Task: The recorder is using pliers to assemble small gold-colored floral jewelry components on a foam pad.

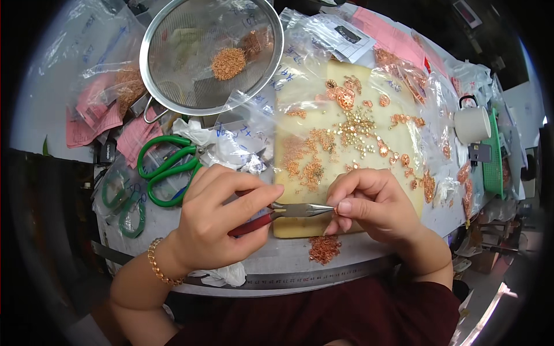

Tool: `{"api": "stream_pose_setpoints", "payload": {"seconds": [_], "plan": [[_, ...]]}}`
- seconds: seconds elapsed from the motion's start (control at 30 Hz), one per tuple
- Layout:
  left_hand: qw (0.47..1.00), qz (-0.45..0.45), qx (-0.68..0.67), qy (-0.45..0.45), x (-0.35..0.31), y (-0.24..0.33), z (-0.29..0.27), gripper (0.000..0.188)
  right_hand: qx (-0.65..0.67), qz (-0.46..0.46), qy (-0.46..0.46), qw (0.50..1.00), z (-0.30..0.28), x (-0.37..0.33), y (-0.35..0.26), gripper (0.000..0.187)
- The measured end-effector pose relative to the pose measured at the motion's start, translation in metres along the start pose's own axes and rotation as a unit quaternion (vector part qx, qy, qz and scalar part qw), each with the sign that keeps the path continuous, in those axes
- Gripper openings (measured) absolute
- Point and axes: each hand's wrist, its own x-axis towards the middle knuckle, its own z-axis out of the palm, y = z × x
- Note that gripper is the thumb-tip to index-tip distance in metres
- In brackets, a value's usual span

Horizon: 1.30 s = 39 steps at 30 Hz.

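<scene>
My left hand [208, 213] is wrapped round red-handled needle-nose pliers [300, 210], whose jaws point right. At their tip is a tiny copper-coloured piece [336, 211], pinched between the thumb and fingers of my right hand [375, 202]; its exact shape is too small to tell. Both hands are over the near part of a pale yellow pad [287, 229]. Farther back on the pad lie gold beads [356, 126], small copper-coloured bits [311, 173] and round filigree pieces [345, 98]. Just off the pad's near edge sits a heap of reddish copper bits [324, 249].
At the back left, a round mesh strainer [144, 69] rests over plastic bags. Green-handled scissors [154, 171] lie left of the pad. A steel ruler [288, 281] runs along the front edge. A white mug [472, 125] and green basket [494, 155] stand at right.
</scene>
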Motion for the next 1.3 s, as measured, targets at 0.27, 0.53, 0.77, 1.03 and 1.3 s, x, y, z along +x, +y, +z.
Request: {"api": "stream_pose_setpoints", "payload": {"seconds": [0.27,0.53,0.77,1.03,1.3], "plan": [[1.000,0.009,0.010,-0.007,-0.001,0.000,0.001,0.052,0.020,0.009,-0.016,1.000,-0.001,0.000,0.001,0.008],[0.996,0.038,0.070,-0.030,-0.004,0.004,-0.002,0.056,0.023,0.003,-0.017,1.000,0.001,-0.002,0.006,0.007],[0.991,0.061,0.108,-0.052,-0.001,0.007,-0.004,0.056,-0.019,0.015,0.004,1.000,0.000,-0.001,0.005,0.007],[0.985,0.096,0.076,-0.124,-0.003,0.007,-0.002,0.043,-0.504,-0.194,0.102,0.835,-0.011,-0.005,-0.033,0.010],[0.965,0.148,0.103,-0.192,-0.002,0.016,-0.002,0.039,-0.684,-0.199,0.100,0.695,-0.015,-0.008,-0.024,0.012]]}}
